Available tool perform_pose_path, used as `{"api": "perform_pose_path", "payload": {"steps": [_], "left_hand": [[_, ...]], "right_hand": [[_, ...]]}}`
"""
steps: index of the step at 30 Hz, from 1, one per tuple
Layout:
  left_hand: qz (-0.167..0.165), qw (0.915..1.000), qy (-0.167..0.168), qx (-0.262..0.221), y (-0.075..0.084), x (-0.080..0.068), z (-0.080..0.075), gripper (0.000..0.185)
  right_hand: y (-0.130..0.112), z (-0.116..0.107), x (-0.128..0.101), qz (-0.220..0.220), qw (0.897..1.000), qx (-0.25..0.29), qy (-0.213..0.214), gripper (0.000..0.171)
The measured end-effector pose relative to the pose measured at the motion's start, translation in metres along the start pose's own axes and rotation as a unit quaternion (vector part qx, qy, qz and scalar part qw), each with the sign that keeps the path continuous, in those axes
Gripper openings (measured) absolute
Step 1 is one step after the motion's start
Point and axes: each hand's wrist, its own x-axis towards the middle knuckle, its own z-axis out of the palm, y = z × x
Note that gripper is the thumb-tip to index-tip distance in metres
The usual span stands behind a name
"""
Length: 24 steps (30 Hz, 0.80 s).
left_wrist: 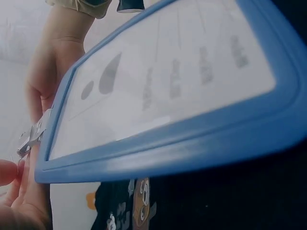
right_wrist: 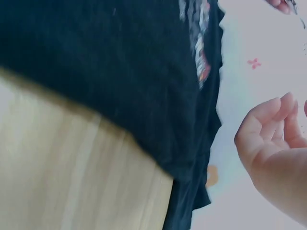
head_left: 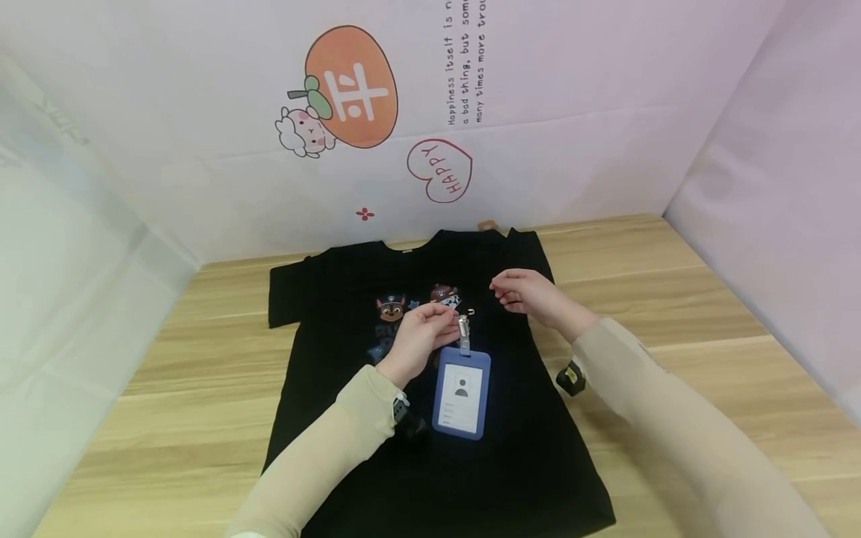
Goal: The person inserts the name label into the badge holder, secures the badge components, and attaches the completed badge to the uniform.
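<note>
Badge holder (head_left: 461,397) below left hand (head_left: 420,336)

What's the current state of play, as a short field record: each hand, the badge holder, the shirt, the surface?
left hand: pinches the metal clip at the top of the badge holder
right hand: over the shirt, fingers loosely curled, holds nothing
badge holder: blue, card with a grey figure inside, lies on the shirt below the clip
shirt: black T-shirt with cartoon print, spread flat, collar away from the person
surface: wooden table
</note>
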Motion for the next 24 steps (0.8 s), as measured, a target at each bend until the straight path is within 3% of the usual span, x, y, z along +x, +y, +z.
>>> {"api": "perform_pose_path", "payload": {"steps": [6, 14, 24], "left_hand": [[-0.022, 0.9997, -0.008, 0.007, -0.002, 0.010, 0.000, 0.024], [-0.050, 0.9983, -0.020, 0.023, -0.003, 0.022, 0.002, 0.027], [-0.054, 0.9971, -0.016, 0.051, -0.002, 0.034, 0.000, 0.027]], "right_hand": [[0.005, -0.002, 0.014, 0.027, 0.998, -0.050, 0.023, 0.038], [0.015, -0.006, 0.030, 0.055, 0.991, -0.118, 0.037, 0.037], [0.022, -0.007, 0.045, 0.048, 0.974, -0.222, -0.019, 0.041]]}}
